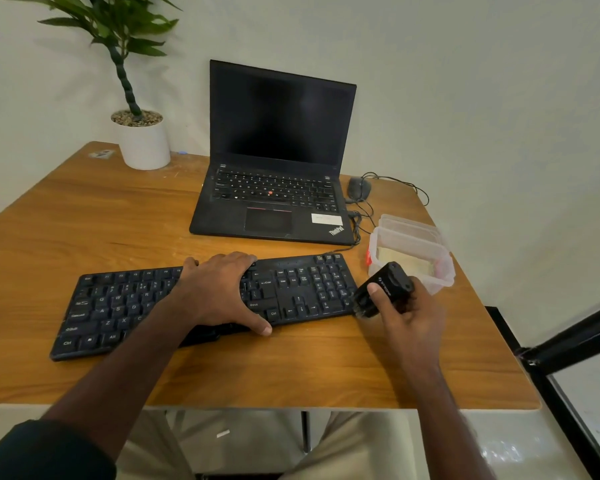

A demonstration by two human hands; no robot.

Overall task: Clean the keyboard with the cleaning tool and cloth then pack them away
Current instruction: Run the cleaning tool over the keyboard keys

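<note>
1. Wooden table [84,220]: carries everything, seen from the near edge.
2. Laptop [278,157]: open, screen dark, at mid far edge.
3. Keyboard [291,292]: black, along the near half, slightly skewed, right end farther back; cable runs off its far right corner toward the laptop.
4. Potted plant [142,140]: white pot, far left corner.
5. Plastic container [413,251]: clear, lid off, at right edge just beyond the keyboard's right end; lid [413,223] tucked behind it, pale cloth [406,263] lying inside.
6. Left hand [219,289]: released, flat, palm down on the keyboard's middle, fingers over the far rim, thumb at the near rim; pressing, not gripping.
7. Right hand [409,317]: grasping the cleaning tool [381,289], fingers curled round the body, thumb on top.
8. Cleaning tool: small black block, tilted, lower end touching or just beside the keyboard's right end by the numpad; contact not resolvable.
9. Mouse [359,188]: dark, wired, right of the laptop near the far right corner, cable looping at the edge.
</note>
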